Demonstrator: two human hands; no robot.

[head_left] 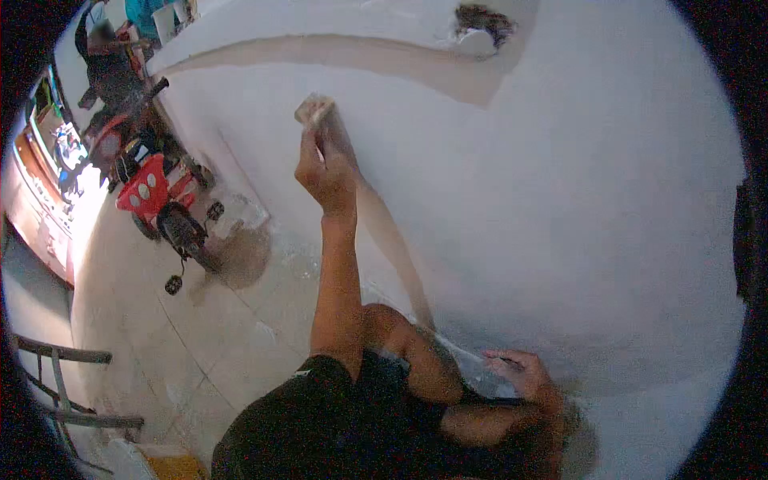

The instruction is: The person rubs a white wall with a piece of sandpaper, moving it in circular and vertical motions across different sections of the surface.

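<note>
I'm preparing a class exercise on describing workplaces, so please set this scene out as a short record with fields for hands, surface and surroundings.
Left hand: raised, gripping a small tan block
Left hand point: left hand
Block: small tan block, against or very close to the white wall
Right hand: right hand low, near the wall, fingers bent; whether it holds anything is unclear
Wall mark: rough dark patch near the top of the view
Nearby: red pedal cycle on the tiled floor

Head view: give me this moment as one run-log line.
left hand: gripping pale block at white wall | right hand: low, near wall | red tricycle: at picture left
</note>
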